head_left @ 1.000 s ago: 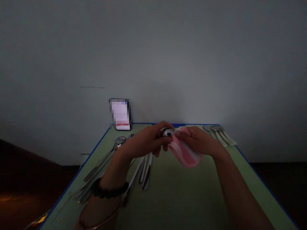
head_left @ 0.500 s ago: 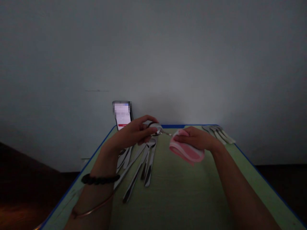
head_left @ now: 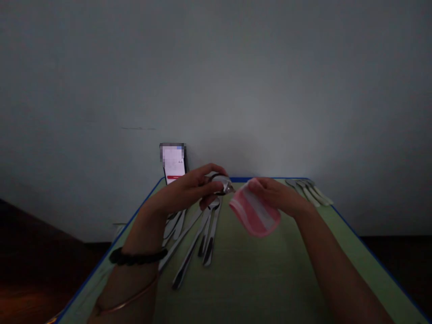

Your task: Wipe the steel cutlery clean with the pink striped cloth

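Note:
My left hand (head_left: 197, 186) grips a metal spoon (head_left: 222, 182) by its bowl, thumb on the inside. The spoon's handle points right and disappears behind a pink and white striped cloth (head_left: 254, 211). Closed on that cloth is my right hand (head_left: 278, 193); its fingers are partly covered by the fabric, which hangs down in front. Below my left hand, several loose knives and spoons (head_left: 209, 243) lie spread on the table, some partly hidden by my left wrist.
Several pieces of cutlery with pale handles (head_left: 312, 193) lie side by side at the table's far right corner. A phone (head_left: 173, 164) with a lit screen leans at the far left. The greenish table (head_left: 263, 279) has a blue edge and stands against a grey wall (head_left: 256, 90).
The cloth has shifted slightly left along the handle towards the bowl, hiding more of it, and now hangs flatter with its stripes showing. My left hand keeps hold of the spoon.

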`<state>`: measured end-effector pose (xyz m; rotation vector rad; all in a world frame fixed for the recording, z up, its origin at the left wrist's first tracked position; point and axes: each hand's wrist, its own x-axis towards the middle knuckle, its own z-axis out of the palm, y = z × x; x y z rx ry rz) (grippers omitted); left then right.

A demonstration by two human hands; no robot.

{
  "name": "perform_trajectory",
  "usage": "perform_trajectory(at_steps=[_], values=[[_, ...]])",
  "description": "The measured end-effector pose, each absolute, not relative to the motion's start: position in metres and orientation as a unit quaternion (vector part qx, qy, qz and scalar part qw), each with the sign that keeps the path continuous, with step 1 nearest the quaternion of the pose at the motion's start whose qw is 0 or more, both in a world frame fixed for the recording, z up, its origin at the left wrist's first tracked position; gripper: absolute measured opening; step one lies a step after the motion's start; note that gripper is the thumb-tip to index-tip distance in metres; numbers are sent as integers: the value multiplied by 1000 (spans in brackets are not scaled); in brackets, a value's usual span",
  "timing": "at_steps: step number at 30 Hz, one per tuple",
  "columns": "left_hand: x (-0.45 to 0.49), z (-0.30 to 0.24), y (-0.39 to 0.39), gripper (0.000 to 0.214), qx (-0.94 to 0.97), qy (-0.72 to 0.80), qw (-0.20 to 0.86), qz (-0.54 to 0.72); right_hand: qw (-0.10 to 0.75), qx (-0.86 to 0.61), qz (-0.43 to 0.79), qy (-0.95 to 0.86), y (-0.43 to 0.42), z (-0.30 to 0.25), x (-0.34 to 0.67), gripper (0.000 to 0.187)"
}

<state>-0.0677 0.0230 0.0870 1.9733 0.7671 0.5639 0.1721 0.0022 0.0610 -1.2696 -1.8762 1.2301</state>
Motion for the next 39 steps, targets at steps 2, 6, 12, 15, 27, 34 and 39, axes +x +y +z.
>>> perform_trajectory(at_steps=[2,6,12,15,27,34,39], values=[[-66,86,23,29,801,315,462,213,294,-466,478,-684,3,60,173,46],[-63,85,24,30,806,310,469,184,270,-458,475,-702,8,55,175,41],[-61,84,25,30,823,293,457,169,363,-470,439,-675,11,52,167,44],[-59,83,26,29,814,298,455,205,347,-475,431,-684,8,55,159,47],[-55,84,24,28,811,316,434,234,199,-428,405,-783,2,69,172,31],[-53,83,24,28,808,338,434,213,268,-531,274,-756,3,73,169,46],[-53,79,27,28,796,321,453,241,272,-471,309,-780,-3,78,162,44]])
